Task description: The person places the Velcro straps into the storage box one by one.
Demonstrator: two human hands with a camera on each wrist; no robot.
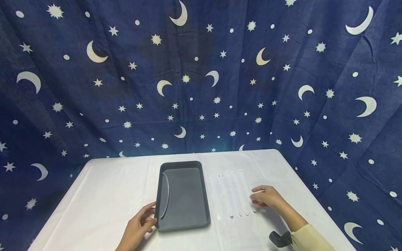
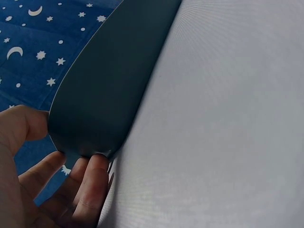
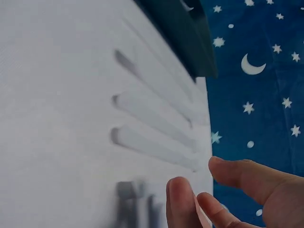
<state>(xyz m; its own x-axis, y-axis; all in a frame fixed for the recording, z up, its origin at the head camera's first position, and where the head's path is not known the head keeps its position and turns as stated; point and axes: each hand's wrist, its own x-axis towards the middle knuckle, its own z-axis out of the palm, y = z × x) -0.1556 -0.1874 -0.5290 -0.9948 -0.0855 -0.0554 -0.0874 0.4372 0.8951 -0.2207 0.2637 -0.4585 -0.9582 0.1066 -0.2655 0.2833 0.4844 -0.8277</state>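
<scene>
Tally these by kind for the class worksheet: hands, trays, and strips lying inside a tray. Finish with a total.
Hands: 2 (left hand, right hand)
Dark grey tray: 1
Curved pale strip inside the tray: 1
Total: 4

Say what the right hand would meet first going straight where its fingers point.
The right hand would probably meet the rightmost white strip in the head view first; hand height is unclear, so it might pass over.
</scene>
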